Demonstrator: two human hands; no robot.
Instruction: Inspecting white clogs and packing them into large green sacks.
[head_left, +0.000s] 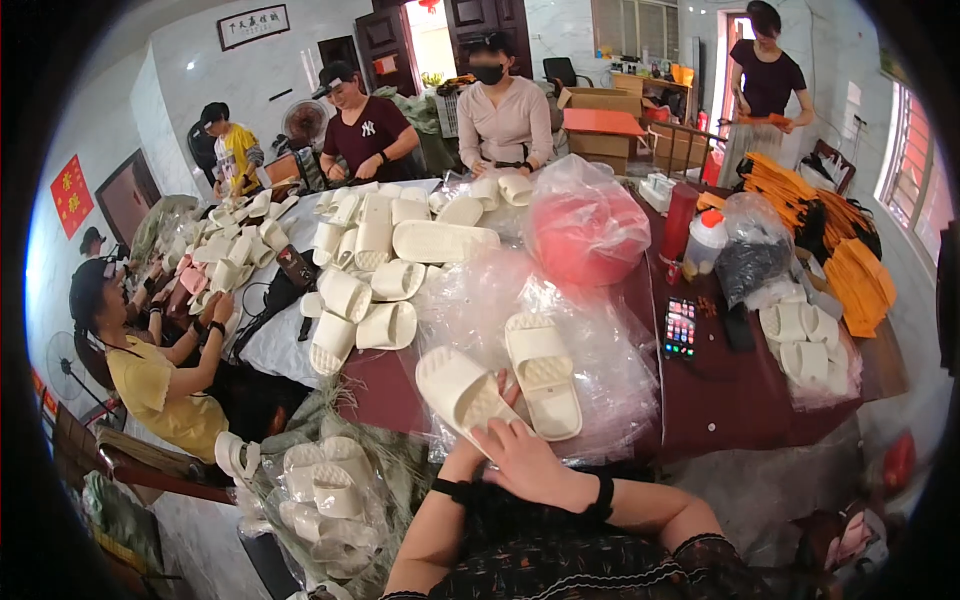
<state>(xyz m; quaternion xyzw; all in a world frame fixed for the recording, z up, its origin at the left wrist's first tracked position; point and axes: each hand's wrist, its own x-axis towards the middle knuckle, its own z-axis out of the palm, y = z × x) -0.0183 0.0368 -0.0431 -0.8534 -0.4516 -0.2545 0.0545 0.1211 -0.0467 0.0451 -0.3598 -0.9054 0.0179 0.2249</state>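
A cream slipper [460, 390] is tilted up off the table's near edge in both my hands. My left hand [509, 390] is mostly hidden beneath it, with fingertips showing past its right side. The fingers of my right hand [525, 458] press on the slipper's near end. Just to the right, a second cream slipper [545, 378] lies sole down on a stack of clear plastic bags [615, 375]. Beyond my hands, several loose cream slippers [375, 230] are heaped on the table.
A red bundle in clear plastic [588, 225] stands ahead. To the right are a phone [680, 328], a bottle [706, 240], bagged slippers [802, 340] and orange bags [860, 285]. More slippers fill a sack [330, 480] at lower left. Several people work around the table.
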